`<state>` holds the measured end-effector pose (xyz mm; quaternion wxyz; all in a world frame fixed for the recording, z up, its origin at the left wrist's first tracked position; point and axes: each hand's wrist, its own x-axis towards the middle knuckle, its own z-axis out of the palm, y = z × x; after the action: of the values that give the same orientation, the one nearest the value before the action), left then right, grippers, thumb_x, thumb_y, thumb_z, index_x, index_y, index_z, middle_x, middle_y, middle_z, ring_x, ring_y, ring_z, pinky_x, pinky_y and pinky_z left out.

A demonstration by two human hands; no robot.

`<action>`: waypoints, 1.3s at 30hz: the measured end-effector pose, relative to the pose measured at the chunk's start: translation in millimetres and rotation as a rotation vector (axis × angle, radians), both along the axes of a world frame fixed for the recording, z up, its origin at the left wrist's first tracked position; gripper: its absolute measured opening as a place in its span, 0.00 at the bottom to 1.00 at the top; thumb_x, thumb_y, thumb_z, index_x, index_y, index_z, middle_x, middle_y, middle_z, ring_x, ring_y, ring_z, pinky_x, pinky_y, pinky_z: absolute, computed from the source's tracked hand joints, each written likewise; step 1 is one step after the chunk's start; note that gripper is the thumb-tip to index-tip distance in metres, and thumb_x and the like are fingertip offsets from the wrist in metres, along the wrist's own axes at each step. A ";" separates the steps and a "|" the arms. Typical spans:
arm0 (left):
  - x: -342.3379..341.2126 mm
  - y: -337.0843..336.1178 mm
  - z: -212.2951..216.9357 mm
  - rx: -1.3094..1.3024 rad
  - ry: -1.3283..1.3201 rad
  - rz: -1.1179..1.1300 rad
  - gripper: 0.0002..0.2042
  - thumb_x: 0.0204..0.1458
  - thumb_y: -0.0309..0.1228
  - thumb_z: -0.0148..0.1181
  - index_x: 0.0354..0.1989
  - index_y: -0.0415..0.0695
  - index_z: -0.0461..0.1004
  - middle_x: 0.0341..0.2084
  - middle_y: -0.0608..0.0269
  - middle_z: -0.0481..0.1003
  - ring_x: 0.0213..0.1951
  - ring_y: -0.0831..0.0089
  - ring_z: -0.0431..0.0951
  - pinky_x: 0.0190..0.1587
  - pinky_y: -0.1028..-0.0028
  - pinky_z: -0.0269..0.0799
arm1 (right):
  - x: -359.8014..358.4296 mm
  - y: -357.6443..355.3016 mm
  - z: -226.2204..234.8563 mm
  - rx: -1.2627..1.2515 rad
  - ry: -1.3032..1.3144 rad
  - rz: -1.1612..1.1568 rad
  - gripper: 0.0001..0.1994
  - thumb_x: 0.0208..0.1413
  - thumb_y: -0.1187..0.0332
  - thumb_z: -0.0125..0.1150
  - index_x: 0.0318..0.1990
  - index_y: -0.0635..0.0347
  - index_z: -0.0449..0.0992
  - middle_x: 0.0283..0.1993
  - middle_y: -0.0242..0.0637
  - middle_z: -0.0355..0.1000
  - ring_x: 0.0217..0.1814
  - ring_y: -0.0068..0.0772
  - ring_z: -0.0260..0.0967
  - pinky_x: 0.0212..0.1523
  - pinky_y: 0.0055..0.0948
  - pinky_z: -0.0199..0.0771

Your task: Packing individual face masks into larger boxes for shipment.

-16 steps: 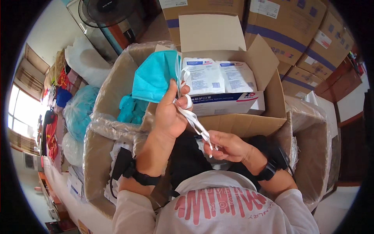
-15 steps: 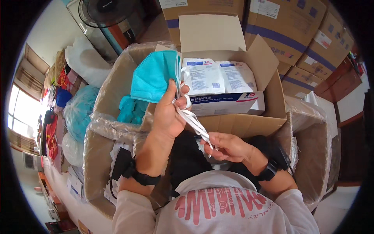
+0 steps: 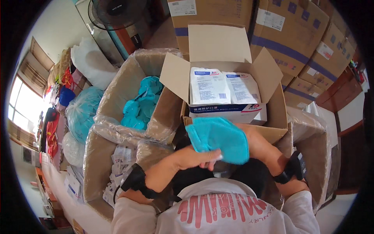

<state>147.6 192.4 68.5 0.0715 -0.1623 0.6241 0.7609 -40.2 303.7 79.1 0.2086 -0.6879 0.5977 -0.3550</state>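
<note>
A teal face mask (image 3: 224,140) is held up in front of my lap, before the open carton (image 3: 233,132). My left hand (image 3: 199,158) is closed at the mask's lower edge, thumb on the near side; a bit of white strap shows at the fingertips. The mask covers most of my right hand (image 3: 245,132), leaving only the back of it near the wrist in sight, so its fingers are hidden. Inside the carton, a printed white box (image 3: 222,110) holds two white packs (image 3: 208,86) (image 3: 243,89) side by side.
To the left, a plastic-lined carton (image 3: 113,97) contains several teal masks (image 3: 142,105). Below it, another lined carton (image 3: 93,171) holds small white packets (image 3: 120,158). A lined carton (image 3: 311,156) stands at my right. Stacked boxes (image 3: 288,31) and a fan (image 3: 113,11) are behind.
The mask has come down and right, from above the carton's left side to before my lap. My left hand lowered with it; my right hand moved up behind it. The long hanging straps no longer show.
</note>
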 end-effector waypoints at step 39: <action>23.7 -53.5 -16.1 -0.044 0.137 0.560 0.18 0.55 0.43 0.48 0.40 0.39 0.70 0.29 0.62 0.75 0.23 0.80 0.71 0.26 0.81 0.67 | -21.8 61.2 -125.1 0.901 -0.656 -0.334 0.24 0.57 0.56 0.46 0.57 0.60 0.60 0.56 0.42 0.61 0.58 0.29 0.56 0.54 0.29 0.58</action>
<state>171.3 138.9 52.4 -0.1873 -0.2782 0.5747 0.7465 -61.9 364.9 -46.0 0.5962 -0.2819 0.6942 -0.2884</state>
